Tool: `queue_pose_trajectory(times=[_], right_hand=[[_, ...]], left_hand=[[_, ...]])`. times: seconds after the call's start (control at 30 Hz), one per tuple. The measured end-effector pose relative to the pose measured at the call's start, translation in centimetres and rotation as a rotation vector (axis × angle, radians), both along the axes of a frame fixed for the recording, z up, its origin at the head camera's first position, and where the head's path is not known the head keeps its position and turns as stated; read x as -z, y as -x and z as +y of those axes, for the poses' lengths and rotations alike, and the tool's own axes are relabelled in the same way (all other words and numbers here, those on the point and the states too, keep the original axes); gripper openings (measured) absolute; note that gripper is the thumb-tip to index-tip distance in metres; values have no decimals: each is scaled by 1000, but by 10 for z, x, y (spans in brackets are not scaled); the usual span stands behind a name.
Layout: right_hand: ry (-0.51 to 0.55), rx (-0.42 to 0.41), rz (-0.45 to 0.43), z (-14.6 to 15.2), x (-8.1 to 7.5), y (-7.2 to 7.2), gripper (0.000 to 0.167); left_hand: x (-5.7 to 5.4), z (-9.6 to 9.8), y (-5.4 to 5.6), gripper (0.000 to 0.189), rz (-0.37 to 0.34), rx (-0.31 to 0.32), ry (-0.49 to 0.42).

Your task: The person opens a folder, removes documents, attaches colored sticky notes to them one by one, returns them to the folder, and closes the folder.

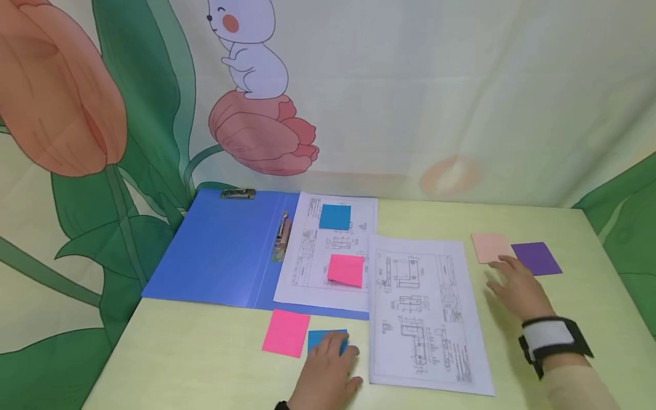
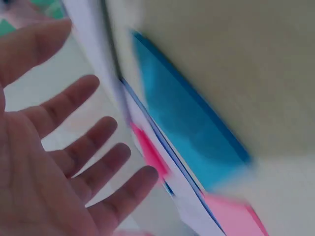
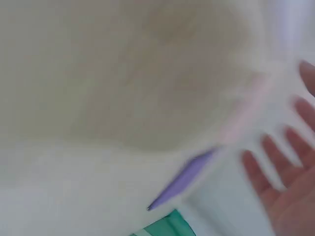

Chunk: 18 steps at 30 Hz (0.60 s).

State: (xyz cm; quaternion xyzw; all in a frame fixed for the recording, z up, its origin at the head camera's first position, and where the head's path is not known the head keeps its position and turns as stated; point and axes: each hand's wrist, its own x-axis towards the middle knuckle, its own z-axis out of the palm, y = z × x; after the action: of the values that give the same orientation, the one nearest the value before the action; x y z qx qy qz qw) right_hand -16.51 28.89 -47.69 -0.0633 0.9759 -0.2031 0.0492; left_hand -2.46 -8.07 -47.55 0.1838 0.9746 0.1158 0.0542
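Note:
My left hand [image 1: 324, 370] hovers over a blue sticky-note pad [image 1: 320, 337] near the front of the table, partly covering it. In the left wrist view its fingers are spread and the pad [image 2: 184, 113] lies apart from them. Left of that pad lies a bright pink one [image 1: 286, 334]. On the right, my right hand [image 1: 521, 289] reaches above the table beside a pale pink pad [image 1: 491, 247] and a purple pad [image 1: 538, 258]. Its fingers look loosely extended in the right wrist view, with nothing between them.
An open blue folder [image 1: 210, 250] with metal clips lies at the back left. A printed drawing sheet [image 1: 302, 285] on it bears a blue note [image 1: 335, 217] and a pink note [image 1: 345, 270]. Another drawing sheet [image 1: 430, 364] lies between my hands. A patterned curtain [image 1: 384, 114] hangs behind.

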Motion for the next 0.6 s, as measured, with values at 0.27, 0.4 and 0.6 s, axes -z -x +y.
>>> queue_pose_trajectory(times=[0.27,0.4,0.6], right_hand=[[-324,-138,196,16,31,30,25],[-350,-203,319,22,31,19,7],[-145,-10,445,21,15,-12,11]], left_hand=[[-1,18,-2,41,-159,95,-40],[-2,10,-1,37,-149,83,-93],[-6,6,0,31,-144,42,-217]])
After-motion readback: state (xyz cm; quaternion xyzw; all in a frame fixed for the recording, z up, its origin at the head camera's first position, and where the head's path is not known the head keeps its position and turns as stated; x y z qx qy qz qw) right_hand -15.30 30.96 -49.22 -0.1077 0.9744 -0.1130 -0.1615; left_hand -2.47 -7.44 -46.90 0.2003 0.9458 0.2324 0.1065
